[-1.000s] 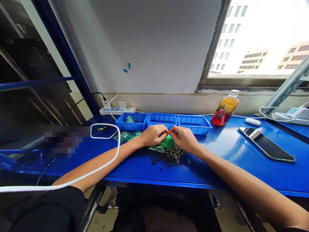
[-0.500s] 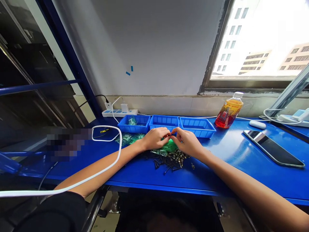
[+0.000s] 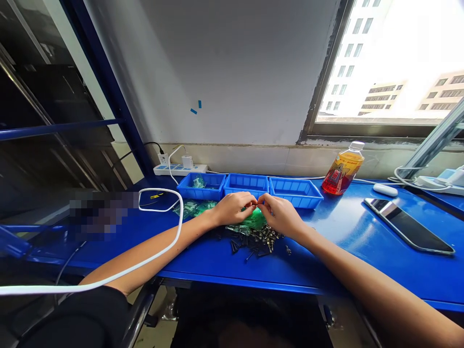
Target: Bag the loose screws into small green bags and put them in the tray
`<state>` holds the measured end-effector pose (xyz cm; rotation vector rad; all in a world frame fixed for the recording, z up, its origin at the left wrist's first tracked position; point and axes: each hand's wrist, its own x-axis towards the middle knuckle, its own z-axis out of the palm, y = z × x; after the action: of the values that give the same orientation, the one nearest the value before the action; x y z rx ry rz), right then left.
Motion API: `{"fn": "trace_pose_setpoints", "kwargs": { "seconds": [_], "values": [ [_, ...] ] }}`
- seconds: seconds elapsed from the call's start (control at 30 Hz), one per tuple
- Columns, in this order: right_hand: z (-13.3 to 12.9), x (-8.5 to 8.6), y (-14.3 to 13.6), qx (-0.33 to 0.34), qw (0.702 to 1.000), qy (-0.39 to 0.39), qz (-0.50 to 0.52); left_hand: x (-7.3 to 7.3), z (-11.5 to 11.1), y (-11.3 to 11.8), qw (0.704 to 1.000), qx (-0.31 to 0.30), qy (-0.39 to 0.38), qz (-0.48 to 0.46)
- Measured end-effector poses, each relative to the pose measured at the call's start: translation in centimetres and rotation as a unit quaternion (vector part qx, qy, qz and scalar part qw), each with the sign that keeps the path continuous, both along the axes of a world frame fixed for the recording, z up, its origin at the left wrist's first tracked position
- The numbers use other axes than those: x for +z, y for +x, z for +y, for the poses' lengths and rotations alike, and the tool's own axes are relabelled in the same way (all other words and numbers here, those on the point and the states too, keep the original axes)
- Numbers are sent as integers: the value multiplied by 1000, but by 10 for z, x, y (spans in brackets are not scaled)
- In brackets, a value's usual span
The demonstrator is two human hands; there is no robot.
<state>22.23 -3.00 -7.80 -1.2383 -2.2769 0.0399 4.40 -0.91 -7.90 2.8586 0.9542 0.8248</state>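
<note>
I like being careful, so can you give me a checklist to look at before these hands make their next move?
1. Left hand and right hand close together: ok, their fingertips meet or nearly meet.
2. What the fingertips hold: cannot tell, too small to make out.
3. All metal bits in one pile: not ok, one lies off to the right.
4. White cable clear of the left forearm: cannot tell, it crosses in front in this view.
5. Bottle capped: ok, white cap on.
6. Phone away from the hands: ok, it lies off to the right.
</note>
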Motion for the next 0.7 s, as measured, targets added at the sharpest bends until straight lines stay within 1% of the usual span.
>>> {"fn": "trace_pose_setpoints", "kwargs": {
  "seconds": [0.13, 0.23, 0.47, 0.7],
  "values": [
    [1, -2, 1, -12, 1000, 12, 0, 1, 0, 0, 1000, -1, -20, -1],
    [1, -2, 1, -8, 1000, 16, 0, 2, 0, 1, 1000, 0, -25, 2],
    [-2, 0, -1, -10, 1000, -8, 4, 0, 2, 0, 1000, 5, 4, 16],
    [-3, 2, -1, -15, 1000, -8, -3, 1, 1, 0, 1000, 6, -3, 21]
  ]
}}
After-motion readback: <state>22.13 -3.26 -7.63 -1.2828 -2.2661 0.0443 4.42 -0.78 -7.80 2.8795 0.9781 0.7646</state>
